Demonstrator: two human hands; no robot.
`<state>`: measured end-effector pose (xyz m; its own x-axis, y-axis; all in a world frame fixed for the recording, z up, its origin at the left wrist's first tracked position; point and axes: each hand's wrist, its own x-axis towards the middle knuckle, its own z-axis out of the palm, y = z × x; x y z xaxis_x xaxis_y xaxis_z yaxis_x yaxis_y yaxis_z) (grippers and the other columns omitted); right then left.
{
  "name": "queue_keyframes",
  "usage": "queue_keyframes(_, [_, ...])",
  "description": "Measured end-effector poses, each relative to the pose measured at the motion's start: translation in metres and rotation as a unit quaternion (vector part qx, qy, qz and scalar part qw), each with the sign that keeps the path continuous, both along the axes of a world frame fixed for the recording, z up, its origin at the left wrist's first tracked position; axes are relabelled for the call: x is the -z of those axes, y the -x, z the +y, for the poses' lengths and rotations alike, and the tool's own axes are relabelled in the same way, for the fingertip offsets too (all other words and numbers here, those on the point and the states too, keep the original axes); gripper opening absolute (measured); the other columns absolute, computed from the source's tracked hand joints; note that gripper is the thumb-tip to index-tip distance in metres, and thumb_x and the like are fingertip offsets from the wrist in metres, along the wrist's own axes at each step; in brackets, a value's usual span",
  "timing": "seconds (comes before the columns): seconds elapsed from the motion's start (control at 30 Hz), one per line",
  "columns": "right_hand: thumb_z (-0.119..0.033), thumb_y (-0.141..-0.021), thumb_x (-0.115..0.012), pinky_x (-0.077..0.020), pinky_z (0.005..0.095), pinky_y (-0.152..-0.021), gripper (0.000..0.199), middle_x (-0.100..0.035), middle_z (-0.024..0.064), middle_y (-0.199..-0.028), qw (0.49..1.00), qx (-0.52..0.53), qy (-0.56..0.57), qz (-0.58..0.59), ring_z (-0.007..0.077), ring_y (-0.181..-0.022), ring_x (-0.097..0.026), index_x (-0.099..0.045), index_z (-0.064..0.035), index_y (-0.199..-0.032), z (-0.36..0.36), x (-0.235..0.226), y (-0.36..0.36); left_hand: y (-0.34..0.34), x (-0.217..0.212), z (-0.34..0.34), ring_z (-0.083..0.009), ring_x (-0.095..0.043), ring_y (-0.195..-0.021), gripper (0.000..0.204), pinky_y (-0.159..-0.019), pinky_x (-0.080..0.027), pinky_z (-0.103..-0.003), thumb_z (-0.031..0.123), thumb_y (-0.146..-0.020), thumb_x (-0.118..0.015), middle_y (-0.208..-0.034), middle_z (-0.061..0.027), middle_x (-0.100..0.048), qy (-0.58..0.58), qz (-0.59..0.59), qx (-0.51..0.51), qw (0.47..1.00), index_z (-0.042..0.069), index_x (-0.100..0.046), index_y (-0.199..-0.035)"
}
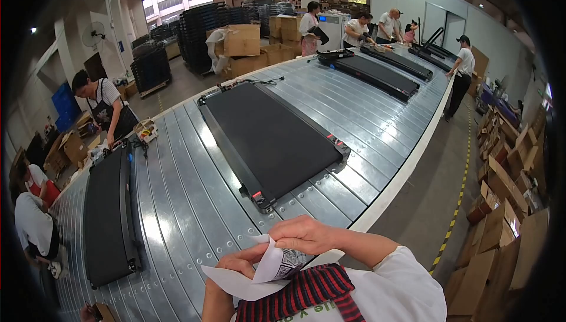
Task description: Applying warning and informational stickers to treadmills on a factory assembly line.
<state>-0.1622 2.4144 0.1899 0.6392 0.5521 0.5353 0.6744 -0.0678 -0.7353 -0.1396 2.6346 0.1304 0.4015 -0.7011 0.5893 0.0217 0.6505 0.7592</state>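
Both hands, left hand [239,265], right hand [306,235], peeling white label sheet [272,263], long axis left-right

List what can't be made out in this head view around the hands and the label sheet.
- Left hand: fingertips hidden behind the curled label and backing sheet.
- Right hand: fingertips tucked under, so its contact with the label is unclear.
- Label: print too small and bent.
- Backing sheet: lower part covered by the striped fabric.
- Nearest flat treadmill: small red end parts too small to identify.
- Left treadmill: warped by the fisheye rim.
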Motion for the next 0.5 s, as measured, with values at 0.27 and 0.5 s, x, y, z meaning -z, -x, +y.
queue_keyframes(0.27, [-0.010,-0.086,-0.050,-0.0442,0.0311,-0.068,0.017,-0.059,0.0116,-0.086,0.998,-0.037,-0.020,0.047,0.0229,-0.077,-0.057,-0.056,0.0029,-0.094,0.004,0.004,0.001,0.018,-0.013,0.011,-0.0357,-0.049,-0.107,0.013,-0.089,-0.038,-0.042,0.010,-0.067,-0.068,-0.119,-0.0258,-0.046,-0.075,0.074,-0.064,0.992,0.002,-0.060,-0.062])
queue_keyframes(0.5, [-0.011,-0.084,-0.052,-0.0437,0.0303,-0.064,0.016,-0.057,0.0119,-0.082,0.999,-0.032,0.005,0.020,0.0232,-0.072,-0.055,-0.055,0.0037,-0.090,0.021,-0.004,0.008,0.017,-0.005,0.024,-0.0366,-0.049,-0.107,0.015,-0.092,-0.035,-0.042,0.014,-0.066,-0.069,-0.118,-0.0260,-0.047,-0.029,0.150,0.028,0.988,0.003,-0.061,-0.061])
